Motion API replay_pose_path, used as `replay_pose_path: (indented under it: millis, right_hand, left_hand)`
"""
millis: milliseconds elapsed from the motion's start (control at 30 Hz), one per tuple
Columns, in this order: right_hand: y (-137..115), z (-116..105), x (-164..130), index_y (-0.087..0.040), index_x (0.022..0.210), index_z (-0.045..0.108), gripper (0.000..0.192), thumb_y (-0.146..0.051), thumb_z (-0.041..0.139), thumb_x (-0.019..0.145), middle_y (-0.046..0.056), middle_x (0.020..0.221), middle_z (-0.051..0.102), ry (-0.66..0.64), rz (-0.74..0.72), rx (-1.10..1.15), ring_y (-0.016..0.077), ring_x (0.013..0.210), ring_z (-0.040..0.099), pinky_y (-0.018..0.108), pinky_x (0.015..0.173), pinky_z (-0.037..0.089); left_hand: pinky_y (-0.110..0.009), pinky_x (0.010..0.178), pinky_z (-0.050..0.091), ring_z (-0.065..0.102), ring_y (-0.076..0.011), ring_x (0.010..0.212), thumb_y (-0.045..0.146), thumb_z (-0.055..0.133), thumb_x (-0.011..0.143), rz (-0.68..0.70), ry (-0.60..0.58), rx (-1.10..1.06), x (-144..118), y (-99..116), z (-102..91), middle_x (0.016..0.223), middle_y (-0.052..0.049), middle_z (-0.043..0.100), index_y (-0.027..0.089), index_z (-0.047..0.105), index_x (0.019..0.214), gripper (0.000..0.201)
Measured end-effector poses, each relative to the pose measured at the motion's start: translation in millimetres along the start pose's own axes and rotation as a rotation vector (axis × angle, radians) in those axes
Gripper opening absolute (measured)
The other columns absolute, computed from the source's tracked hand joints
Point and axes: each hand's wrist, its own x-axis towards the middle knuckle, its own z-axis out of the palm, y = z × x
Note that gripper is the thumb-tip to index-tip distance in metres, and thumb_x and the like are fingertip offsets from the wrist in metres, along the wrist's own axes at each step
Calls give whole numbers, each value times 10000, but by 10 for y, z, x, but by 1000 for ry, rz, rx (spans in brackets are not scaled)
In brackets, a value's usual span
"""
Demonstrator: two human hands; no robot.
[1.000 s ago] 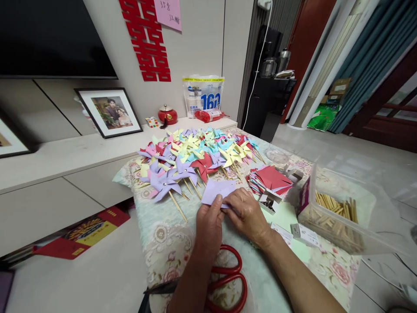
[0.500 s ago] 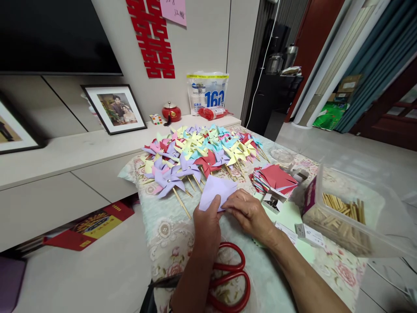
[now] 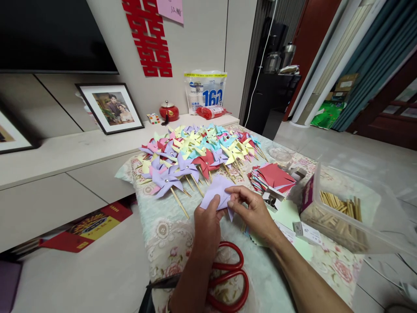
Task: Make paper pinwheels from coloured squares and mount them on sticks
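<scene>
Paper: my left hand (image 3: 206,228) and right hand (image 3: 252,211) pinch the lilac paper square (image 3: 217,192), just before the pinwheels (image 3: 195,152).
Handling: light, floppy, creases easily; I'd grip its corners.

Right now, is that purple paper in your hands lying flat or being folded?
Being folded. The purple paper is pinched between the left hand and right hand, with a pointed flap bent downward below the fingers.

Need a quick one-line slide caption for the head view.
Both hands, left hand and right hand, pinch a lilac paper piece beside finished pinwheels.
</scene>
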Motion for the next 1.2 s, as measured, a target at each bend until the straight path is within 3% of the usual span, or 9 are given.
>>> replay_pose_path:
  millis: [367, 867, 1200]
  right_hand:
    - [108, 7, 42, -121, 1306, 525, 578, -279, 673, 771, -11, 773, 625, 51, 108, 89, 135, 645, 547, 286, 632, 433]
    - [95, 4, 42, -150, 1343, 524, 612, -276, 647, 756, -14, 749, 642, 117, 84, -10, 146, 641, 578, 283, 617, 451]
    - [77, 24, 22, -98, 1389, 475, 654, -243, 594, 762, -13, 726, 648, 97, 109, -77, 151, 614, 589, 300, 627, 472]
  left_hand:
    - [-333, 734, 589, 722, -259, 890, 269, 712, 745, -1, -22, 46, -39, -9, 52, 975, -116, 771, 108, 711, 1024, 323]
    - [-320, 737, 579, 713, -250, 869, 302, 735, 717, 33, -43, 159, -50, -37, 71, 899, -81, 763, 134, 720, 959, 295]
    - [-324, 737, 580, 702, -218, 799, 274, 762, 717, 111, -23, 249, 60, -213, -53, 869, -52, 759, 155, 749, 916, 232]
